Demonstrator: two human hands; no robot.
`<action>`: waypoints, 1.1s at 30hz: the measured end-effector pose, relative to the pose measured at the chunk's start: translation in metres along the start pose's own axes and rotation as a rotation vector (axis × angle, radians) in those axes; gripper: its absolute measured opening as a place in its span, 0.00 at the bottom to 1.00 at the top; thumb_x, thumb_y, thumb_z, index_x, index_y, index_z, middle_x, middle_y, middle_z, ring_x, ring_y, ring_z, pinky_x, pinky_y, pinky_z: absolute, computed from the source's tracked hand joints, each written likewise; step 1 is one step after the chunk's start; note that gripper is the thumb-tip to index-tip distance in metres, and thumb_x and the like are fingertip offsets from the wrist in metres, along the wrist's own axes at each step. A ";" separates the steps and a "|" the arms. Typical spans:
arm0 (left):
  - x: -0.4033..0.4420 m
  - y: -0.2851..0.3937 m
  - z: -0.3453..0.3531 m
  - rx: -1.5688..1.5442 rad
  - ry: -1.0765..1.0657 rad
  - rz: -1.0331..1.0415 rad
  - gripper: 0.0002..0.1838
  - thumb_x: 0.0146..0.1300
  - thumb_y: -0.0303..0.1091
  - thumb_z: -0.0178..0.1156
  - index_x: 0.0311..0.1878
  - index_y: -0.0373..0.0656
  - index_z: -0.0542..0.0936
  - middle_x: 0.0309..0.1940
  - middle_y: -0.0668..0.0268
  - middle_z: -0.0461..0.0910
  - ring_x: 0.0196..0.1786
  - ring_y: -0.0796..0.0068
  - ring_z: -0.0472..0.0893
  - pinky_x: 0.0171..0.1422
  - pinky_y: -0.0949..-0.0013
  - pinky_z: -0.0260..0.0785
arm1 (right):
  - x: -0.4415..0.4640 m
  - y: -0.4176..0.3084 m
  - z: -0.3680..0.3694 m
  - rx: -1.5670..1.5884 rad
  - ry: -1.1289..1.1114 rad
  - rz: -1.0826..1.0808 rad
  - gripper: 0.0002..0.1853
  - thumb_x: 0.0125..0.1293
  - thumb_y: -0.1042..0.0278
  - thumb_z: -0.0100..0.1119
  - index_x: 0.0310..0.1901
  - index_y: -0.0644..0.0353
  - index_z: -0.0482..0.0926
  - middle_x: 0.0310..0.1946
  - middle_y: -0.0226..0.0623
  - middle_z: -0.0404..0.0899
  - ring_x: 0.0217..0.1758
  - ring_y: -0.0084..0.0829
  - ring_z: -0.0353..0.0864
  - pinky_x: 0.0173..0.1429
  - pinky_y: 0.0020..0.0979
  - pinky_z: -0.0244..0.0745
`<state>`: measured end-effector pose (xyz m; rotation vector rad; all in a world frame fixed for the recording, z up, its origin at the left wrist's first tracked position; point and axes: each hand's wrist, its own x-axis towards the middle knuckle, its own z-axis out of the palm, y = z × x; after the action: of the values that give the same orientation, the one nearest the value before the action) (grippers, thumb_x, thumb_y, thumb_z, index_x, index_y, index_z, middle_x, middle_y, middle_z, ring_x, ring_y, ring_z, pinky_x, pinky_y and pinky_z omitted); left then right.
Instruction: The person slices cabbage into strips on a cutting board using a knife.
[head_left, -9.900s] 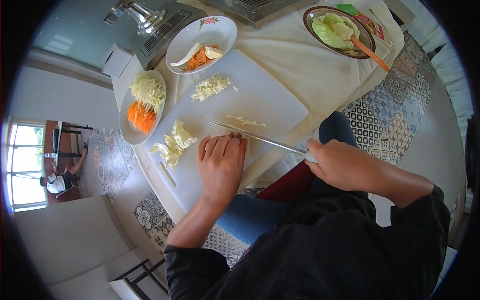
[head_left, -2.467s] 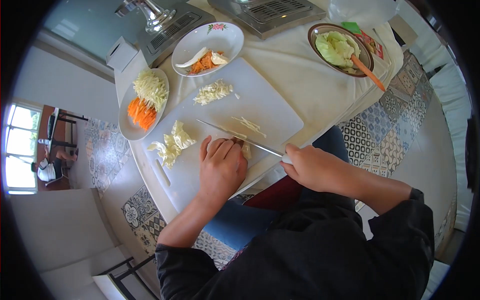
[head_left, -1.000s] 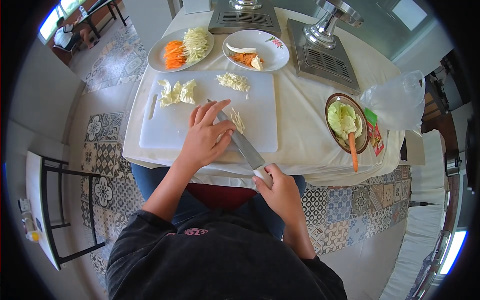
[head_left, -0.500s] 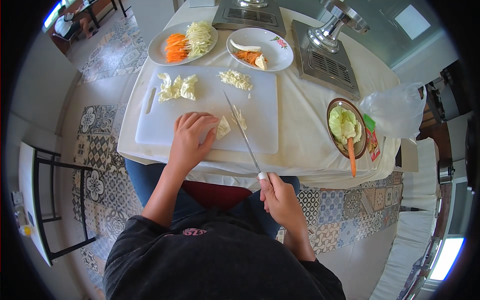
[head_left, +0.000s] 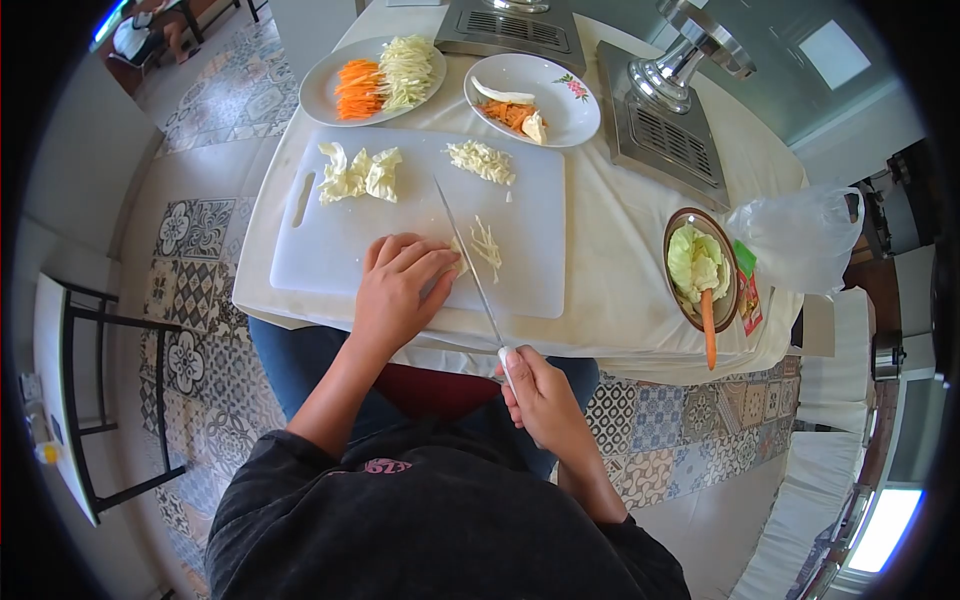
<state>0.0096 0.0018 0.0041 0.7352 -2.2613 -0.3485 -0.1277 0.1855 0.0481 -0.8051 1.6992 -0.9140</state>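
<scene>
My right hand (head_left: 543,397) is closed round the white handle of a long knife (head_left: 473,270), whose blade points away over the cutting board (head_left: 325,255). Under the curled fingertips of my left hand (head_left: 405,290), a piece of cabbage (head_left: 458,263) is pinned to the board, mostly covered, right beside the blade. Thin cabbage shreds (head_left: 486,247) lie just right of the knife. Larger cabbage leaf pieces (head_left: 358,175) rest at the board's upper left, and a heap of chopped cabbage (head_left: 480,162) at its upper right.
Behind the board stand a plate (head_left: 322,112) with carrot and cabbage strips and a floral plate (head_left: 562,125) with vegetable scraps. Metal stoves (head_left: 668,140) sit at the back. To the right are a brown-rimmed bowl (head_left: 672,290) with cabbage and a carrot, and a plastic bag (head_left: 795,240).
My left hand has moved right onto the cabbage piece, covering most of it. The knife has shifted left to meet it, and more shreds lie to its right. The view has shifted slightly.
</scene>
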 end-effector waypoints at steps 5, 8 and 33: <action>-0.003 -0.002 0.003 0.010 0.011 0.009 0.11 0.60 0.33 0.68 0.46 0.48 0.86 0.46 0.71 0.85 0.54 0.64 0.79 0.66 0.57 0.66 | 0.005 0.007 -0.007 0.005 -0.034 0.015 0.22 0.84 0.51 0.41 0.48 0.64 0.78 0.24 0.25 0.71 0.22 0.15 0.69 0.27 0.22 0.69; -0.004 -0.003 -0.002 -0.029 -0.039 0.018 0.13 0.58 0.33 0.69 0.48 0.47 0.86 0.47 0.70 0.84 0.55 0.64 0.79 0.67 0.55 0.65 | 0.004 0.006 -0.016 -0.210 0.036 -0.047 0.20 0.84 0.55 0.42 0.55 0.64 0.77 0.25 0.32 0.75 0.23 0.20 0.73 0.29 0.27 0.72; -0.007 -0.004 -0.009 -0.030 -0.195 0.083 0.19 0.57 0.33 0.66 0.54 0.54 0.84 0.52 0.72 0.81 0.60 0.64 0.77 0.74 0.47 0.61 | -0.002 -0.008 -0.039 -1.126 0.116 -0.474 0.41 0.70 0.69 0.59 0.82 0.40 0.54 0.22 0.41 0.74 0.18 0.43 0.77 0.23 0.45 0.75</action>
<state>0.0212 0.0028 0.0045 0.6130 -2.4555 -0.4292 -0.1641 0.1910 0.0641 -1.9774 2.1370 -0.1977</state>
